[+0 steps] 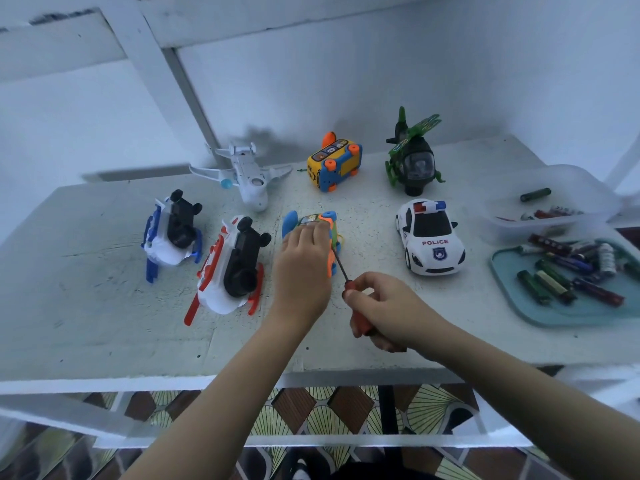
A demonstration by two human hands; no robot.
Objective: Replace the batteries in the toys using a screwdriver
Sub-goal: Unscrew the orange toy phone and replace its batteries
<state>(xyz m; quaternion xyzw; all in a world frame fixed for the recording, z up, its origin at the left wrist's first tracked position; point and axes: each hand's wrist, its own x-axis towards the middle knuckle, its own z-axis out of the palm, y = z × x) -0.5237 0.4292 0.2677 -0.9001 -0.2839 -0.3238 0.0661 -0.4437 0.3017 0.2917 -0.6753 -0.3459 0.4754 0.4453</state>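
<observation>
A small green, orange and blue toy car (329, 226) lies on its side at the middle of the white table (104, 323). My left hand (303, 268) lies over it, fingers curled round its body, hiding most of it. My right hand (384, 310) grips the red handle of a screwdriver (356, 306). The thin shaft runs up and left, and its tip meets the toy's orange side.
Around it stand a white police car (429, 237), a green helicopter (412, 157), a yellow-blue bus (334, 166), a white plane (246, 174), and red-white (228, 268) and blue-white (173, 230) overturned toys. A teal tray (519, 306) of batteries and a clear box (540, 188) sit at right.
</observation>
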